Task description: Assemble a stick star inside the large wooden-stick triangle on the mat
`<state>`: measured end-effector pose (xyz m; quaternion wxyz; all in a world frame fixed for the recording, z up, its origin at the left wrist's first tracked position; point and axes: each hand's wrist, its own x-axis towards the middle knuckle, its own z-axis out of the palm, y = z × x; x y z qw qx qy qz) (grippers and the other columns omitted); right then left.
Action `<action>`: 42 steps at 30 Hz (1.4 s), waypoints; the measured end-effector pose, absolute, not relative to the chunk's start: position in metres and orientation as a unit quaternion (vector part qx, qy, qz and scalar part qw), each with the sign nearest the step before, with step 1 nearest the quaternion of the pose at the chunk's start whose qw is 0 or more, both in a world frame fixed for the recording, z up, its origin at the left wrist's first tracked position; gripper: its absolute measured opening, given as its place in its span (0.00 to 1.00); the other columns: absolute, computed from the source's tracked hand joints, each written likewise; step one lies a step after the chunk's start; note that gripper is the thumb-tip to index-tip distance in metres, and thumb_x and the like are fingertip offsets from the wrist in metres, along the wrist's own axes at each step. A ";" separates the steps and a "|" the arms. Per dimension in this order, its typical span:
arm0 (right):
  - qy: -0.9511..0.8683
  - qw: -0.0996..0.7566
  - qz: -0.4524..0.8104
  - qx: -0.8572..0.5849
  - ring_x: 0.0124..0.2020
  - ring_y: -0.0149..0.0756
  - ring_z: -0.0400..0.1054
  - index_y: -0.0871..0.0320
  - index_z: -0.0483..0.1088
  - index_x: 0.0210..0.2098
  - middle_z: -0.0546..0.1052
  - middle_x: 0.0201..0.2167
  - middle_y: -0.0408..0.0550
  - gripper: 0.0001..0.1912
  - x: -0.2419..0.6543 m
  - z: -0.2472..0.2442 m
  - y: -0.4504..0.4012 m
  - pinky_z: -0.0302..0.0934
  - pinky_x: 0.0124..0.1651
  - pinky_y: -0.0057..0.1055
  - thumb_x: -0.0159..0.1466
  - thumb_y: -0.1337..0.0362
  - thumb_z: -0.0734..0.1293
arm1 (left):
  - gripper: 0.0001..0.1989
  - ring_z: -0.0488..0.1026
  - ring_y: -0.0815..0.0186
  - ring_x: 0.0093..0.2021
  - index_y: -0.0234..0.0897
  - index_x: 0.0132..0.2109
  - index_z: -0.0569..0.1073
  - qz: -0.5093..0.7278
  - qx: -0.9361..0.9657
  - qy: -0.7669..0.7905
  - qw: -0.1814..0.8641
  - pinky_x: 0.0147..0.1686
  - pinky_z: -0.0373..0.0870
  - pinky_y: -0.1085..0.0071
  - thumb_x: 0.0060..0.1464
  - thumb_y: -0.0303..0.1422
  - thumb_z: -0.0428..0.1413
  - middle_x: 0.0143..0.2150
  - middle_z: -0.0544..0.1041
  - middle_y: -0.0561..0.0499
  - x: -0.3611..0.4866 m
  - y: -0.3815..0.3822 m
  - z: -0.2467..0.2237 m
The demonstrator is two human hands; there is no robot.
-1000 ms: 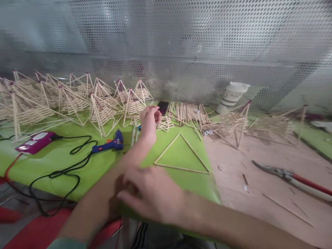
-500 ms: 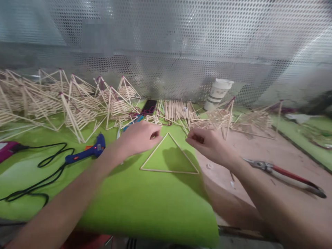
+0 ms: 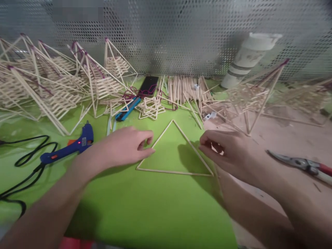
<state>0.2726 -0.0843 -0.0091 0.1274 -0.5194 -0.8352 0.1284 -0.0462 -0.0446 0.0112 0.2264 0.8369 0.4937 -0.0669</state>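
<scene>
A triangle of thin wooden sticks lies flat on the green sheet, its point facing away from me. Over its left side hovers my left hand, thumb and index finger apart with a gap between them and nothing held. My right hand is beside the triangle's right side, its fingers curled, thumb tip near the index finger, with nothing visible in it. Beyond the triangle sits a small star-like stick piece. A blue glue gun with a red light lies left of my left hand.
Stick pyramids crowd the back left, and more stand at the right. Behind the triangle are loose sticks, a blue cutter, purple thread and a dark phone. A white cup leans at the back; pruning shears lie right.
The view has moved closer to the table. My left hand has come down nearer the triangle's left side, and its thumb and index finger look wider apart. The triangle looks larger.
</scene>
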 end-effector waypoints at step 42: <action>-0.808 0.170 0.178 -0.535 0.34 0.36 0.75 0.55 0.78 0.37 0.83 0.36 0.46 0.10 0.254 -0.021 -0.087 0.67 0.36 0.33 0.72 0.69 0.66 | 0.57 0.66 0.38 0.73 0.49 0.80 0.54 -0.086 0.872 0.444 0.188 0.68 0.67 0.43 0.51 0.67 0.61 0.77 0.64 0.41 -0.049 -0.059 -0.019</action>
